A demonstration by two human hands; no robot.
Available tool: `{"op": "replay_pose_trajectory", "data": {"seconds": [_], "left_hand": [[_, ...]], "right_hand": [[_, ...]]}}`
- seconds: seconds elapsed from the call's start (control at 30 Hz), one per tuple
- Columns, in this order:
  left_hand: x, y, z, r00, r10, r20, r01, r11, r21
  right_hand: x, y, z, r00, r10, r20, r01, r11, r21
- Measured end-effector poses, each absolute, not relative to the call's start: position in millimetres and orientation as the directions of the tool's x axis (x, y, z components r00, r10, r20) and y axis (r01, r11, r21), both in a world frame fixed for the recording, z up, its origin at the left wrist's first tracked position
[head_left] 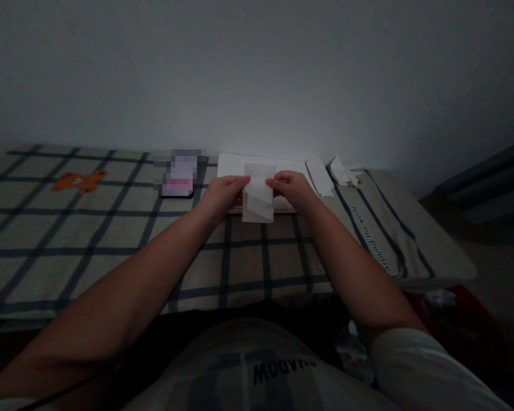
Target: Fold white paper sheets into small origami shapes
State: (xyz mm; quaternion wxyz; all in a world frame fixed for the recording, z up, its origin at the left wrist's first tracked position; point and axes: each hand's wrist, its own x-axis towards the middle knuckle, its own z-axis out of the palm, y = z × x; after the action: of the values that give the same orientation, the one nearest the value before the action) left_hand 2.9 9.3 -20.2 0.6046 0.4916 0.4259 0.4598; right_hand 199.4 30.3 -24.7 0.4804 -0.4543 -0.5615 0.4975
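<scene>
A small sheet of thin white paper (259, 200) is held up between both hands, over the table. It is translucent, with a slanting fold or overlapping layer in its lower half. My left hand (226, 191) pinches its left edge near the top. On the opposite edge, my right hand (290, 185) pinches it between thumb and fingers. Behind the hands lies a larger white sheet or pad (231, 164), partly covered by them. Something dark red shows under the hands, mostly hidden.
A phone (180, 174), blurred out, lies to the left, with an orange bear-shaped item (80, 181) farther left. White paper strips (320, 177) and crumpled scraps (342, 171) lie right of the pad. A checked cloth (111, 240) covers the table against the wall. A red container (458, 319) stands below right.
</scene>
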Motion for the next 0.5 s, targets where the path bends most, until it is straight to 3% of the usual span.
{"op": "replay_pose_trajectory", "data": {"seconds": [0.3, 0.5], "left_hand": [[0.7, 7.3, -19.2, 0.265, 0.956, -0.129, -0.099, 0.160, 0.982], [1.8, 8.0, -18.1, 0.195, 0.968, -0.156, -0.056, 0.170, 0.984]], "right_hand": [[205.6, 34.9, -21.8, -0.036, 0.993, 0.111, -0.044, 0.109, -0.993], [202.8, 35.0, -23.1, -0.032, 0.995, 0.094, -0.054, 0.092, -0.994]]}}
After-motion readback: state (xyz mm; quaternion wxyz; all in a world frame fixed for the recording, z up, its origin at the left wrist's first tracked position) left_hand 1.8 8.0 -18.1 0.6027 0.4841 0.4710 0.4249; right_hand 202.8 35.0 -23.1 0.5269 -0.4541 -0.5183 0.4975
